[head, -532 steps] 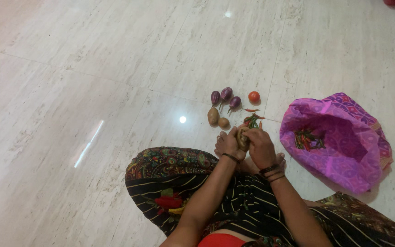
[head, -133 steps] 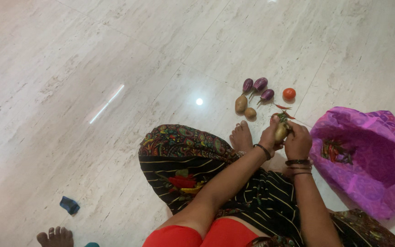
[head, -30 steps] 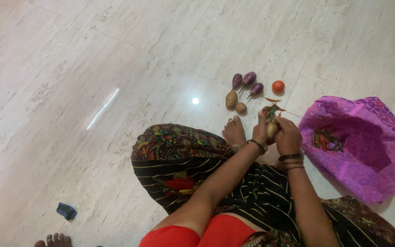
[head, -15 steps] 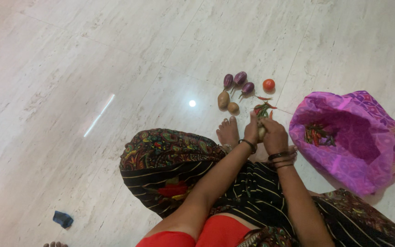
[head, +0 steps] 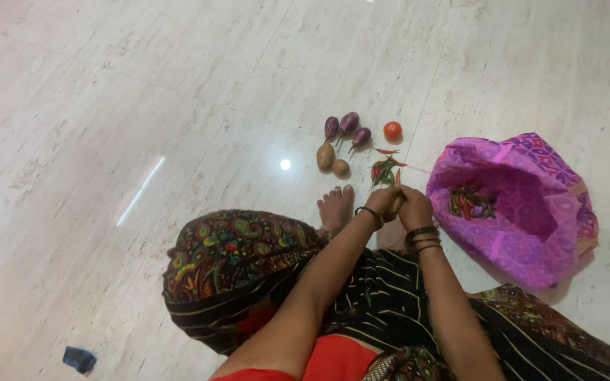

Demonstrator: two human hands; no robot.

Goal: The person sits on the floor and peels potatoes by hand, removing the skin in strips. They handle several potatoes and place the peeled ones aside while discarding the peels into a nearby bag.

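Sitting on the floor, the left hand (head: 384,202) and right hand (head: 414,209) press together around a potato (head: 397,205) (mostly hidden). Chillies (head: 385,171) lie just beyond.

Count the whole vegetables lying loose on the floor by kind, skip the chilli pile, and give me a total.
Small purple aubergines: 3
Brown potatoes: 2
Red tomato: 1
Total: 6

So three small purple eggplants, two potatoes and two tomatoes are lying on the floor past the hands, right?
Not quite: the head view shows one red tomato, not two. The three purple eggplants and two potatoes do lie on the floor beyond the hands.
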